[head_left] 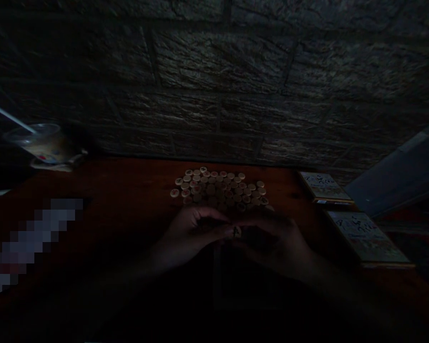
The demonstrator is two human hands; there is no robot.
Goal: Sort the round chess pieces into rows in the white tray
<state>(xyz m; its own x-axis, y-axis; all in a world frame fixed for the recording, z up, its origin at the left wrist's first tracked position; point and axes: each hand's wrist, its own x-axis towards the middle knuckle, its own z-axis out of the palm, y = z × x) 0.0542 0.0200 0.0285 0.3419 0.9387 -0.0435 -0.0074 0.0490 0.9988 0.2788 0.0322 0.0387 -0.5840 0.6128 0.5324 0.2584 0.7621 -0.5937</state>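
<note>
Both hands meet low in the middle of the view, in dim light. A round xiangqi piece (237, 232) with a dark character on its face is between their fingertips. My left hand (196, 231) pinches it from the left with thumb and fingers. From the other side, my right hand (277, 238) is closed round its right edge, though shadow hides part of those fingers. Just beyond the hands, many more round xiangqi pieces (214, 180) lie spread on the wooden table (128, 190), some with red or dark characters, some plain side up.
Two flat boxes (323, 186) (370, 236) with printed lids lie at the right. A plastic cup (48, 145) with a straw stands at the far left. A stone-like brick wall (218, 71) rises behind the table. At the left is a blurred-out strip (32, 240).
</note>
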